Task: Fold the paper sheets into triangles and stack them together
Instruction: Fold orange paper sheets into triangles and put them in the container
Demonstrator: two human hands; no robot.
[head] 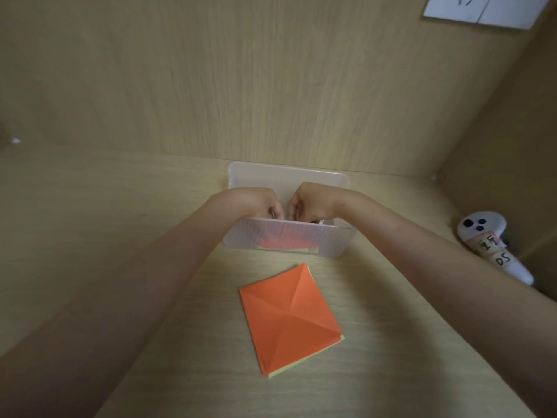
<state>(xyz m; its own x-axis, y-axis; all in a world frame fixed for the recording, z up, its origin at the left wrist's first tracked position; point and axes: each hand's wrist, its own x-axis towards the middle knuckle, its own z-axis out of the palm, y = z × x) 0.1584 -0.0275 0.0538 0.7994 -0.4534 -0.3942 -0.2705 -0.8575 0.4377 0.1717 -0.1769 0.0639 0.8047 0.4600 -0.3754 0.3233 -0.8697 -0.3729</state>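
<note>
Both hands reach into a clear plastic box at the back of the wooden desk. The left hand and right hand sit close together, fingers curled down behind the box's front wall (hidden there, so I cannot tell whether they grip anything). Orange and yellow paper shows faintly through that wall. In front of the box lies a creased orange sheet, flat on a yellow sheet. A white controller rests at the right
</note>
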